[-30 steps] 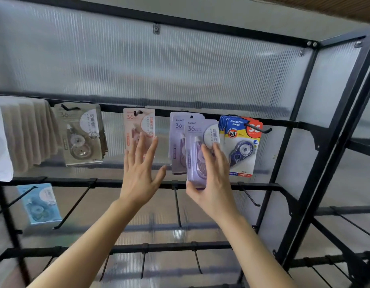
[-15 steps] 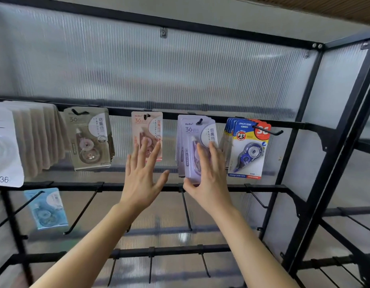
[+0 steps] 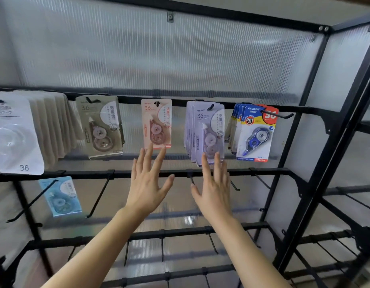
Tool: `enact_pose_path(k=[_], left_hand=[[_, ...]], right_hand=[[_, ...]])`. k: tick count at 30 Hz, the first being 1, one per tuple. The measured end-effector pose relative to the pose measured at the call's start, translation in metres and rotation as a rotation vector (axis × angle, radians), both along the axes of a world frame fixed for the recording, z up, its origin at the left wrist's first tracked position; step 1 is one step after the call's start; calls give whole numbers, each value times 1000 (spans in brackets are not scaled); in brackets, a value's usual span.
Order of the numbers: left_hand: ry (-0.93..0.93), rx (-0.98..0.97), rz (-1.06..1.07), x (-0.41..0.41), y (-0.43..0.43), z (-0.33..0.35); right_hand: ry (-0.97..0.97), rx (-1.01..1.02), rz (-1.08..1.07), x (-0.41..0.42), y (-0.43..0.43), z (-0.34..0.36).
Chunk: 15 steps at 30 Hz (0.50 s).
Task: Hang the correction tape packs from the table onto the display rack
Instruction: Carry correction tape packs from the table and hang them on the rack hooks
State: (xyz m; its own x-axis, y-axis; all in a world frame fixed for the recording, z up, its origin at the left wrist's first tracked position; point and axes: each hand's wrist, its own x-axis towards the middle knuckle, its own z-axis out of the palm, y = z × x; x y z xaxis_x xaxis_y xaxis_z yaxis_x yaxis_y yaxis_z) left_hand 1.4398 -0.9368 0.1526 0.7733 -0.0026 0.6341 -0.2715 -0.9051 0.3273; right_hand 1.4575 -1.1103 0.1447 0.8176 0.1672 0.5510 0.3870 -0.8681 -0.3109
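Observation:
A stack of lilac correction tape packs [image 3: 207, 129] hangs on a hook of the black display rack [image 3: 317, 109]. My right hand [image 3: 214, 188] is spread open just below that stack, its fingertips at the lower edge of the front pack, holding nothing. My left hand [image 3: 147, 183] is open too, fingers straight, its tips just under a pink pack [image 3: 156, 123] on the neighbouring hook. Other packs hang along the same bar: a beige-green one [image 3: 101, 125], a blue-and-red stack [image 3: 255, 132] and white packs [image 3: 15, 134].
A light blue pack [image 3: 60, 196] hangs on the second bar at the left. Several bare black hooks [image 3: 99, 196] stick out toward me on the lower bars. The rack's upright post [image 3: 329, 154] stands to the right, with ribbed translucent panels behind.
My right hand has let go of the lilac pack, which now hangs on the hook with the stack, and has dropped lower. My left hand has lowered slightly.

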Motion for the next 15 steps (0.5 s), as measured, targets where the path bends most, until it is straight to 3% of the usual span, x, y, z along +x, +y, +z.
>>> enact_pose_path(k=[6,15], left_hand=[[119,5,-3,-42,9,-43],[268,-25,101,-119,14,-106]], right_hand=[[85,35,28,-52,17,-37],[299,-113,114,-124,20,-92]])
